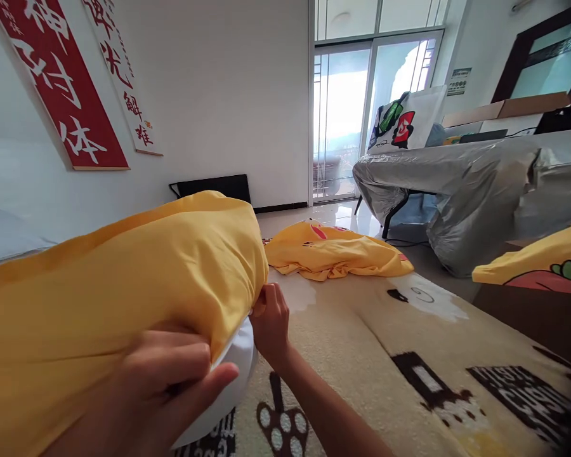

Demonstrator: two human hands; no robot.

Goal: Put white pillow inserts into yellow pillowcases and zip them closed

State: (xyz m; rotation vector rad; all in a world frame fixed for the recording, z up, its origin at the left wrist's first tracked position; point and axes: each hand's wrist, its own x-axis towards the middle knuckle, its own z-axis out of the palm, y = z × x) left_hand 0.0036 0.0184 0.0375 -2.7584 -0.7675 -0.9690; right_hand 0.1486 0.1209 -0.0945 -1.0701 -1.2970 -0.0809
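A tan rug (347, 330) with dark pictures spreads out in a room with a white wall (238, 89) and a bright glass door (340, 120). On the right, a shiny gray sheet (461, 184) covers a worktop. The right grip (269, 320) is closed on the edge of the yellow cover (181, 260). The left grip (166, 374) is half curled against it, thumb out; I cannot tell if it pinches. The cover lies over a puffy white thing (223, 400), touching both hands, mostly left of the right one.

“神付体”, red scroll (61, 84); “光”, white scroll (122, 77)
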